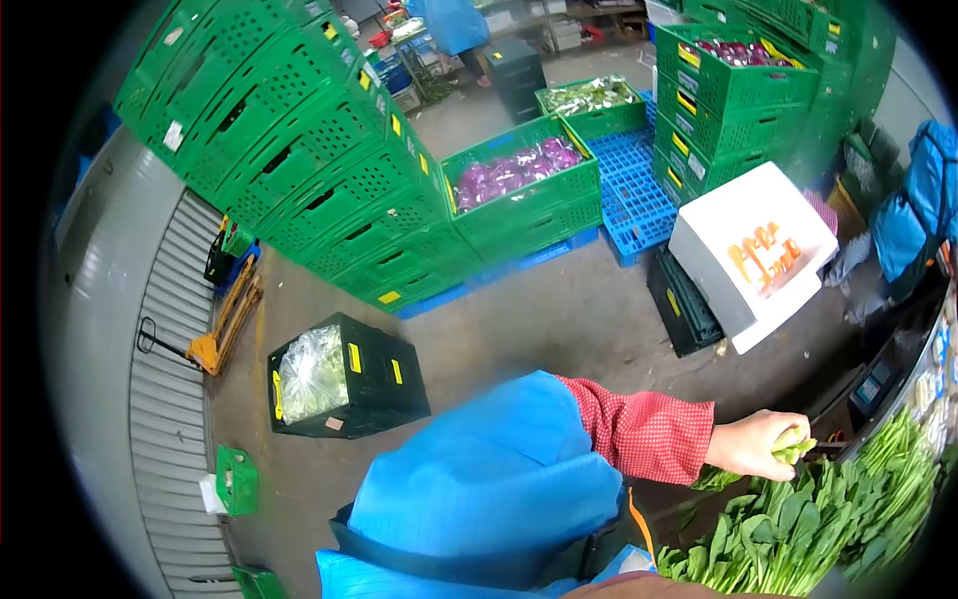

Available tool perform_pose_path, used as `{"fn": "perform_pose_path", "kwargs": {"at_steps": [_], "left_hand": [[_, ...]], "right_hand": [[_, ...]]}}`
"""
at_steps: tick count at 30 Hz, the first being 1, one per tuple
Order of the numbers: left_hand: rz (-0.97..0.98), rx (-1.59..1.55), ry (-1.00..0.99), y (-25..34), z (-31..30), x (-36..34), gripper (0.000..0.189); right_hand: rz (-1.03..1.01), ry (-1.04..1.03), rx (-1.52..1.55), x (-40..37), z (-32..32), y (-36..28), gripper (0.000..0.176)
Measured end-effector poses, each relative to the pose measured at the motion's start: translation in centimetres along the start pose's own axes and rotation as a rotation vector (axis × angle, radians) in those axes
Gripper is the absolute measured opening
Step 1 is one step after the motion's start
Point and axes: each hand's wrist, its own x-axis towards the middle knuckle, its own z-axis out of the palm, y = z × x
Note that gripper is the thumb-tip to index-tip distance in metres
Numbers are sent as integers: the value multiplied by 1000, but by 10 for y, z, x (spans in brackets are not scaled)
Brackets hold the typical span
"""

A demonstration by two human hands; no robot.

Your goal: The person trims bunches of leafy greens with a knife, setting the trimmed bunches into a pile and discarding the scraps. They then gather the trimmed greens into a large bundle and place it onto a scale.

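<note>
One of my hands, the left by the way its arm enters the view, reaches right in a red checked sleeve. My left hand (pixel 760 444) is closed round a small bunch of green stems (pixel 791 445), whose pale ends show at the fingers. Below and beside it, leafy greens (pixel 798 529) lie heaped, their stems toward the upper right. A blue apron (pixel 489 469) covers my body. My right hand does not show.
Stacked green crates (pixel 299 150) rise at the left and right; one crate (pixel 519 180) holds purple vegetables. A white foam box (pixel 753 255) stands over dark crates. Dark green crates (pixel 384 374) hold a bagged vegetable. A yellow pallet jack (pixel 207 351) is at left. Another person (pixel 454 25) stands far off.
</note>
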Motion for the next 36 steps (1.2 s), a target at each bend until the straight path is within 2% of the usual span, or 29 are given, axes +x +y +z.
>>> {"fn": "perform_pose_path", "kwargs": {"at_steps": [16,25,36], "left_hand": [[68,234,56,50,16,-107,40],[123,363,-28,55,40,-139,41],[108,477,-220,65,56,-155,39]], "right_hand": [[123,-16,321,-80,-35,-8,41],[193,16,486,-120,-59,1,41],[299,185,705,-153,-95,28,42]]}}
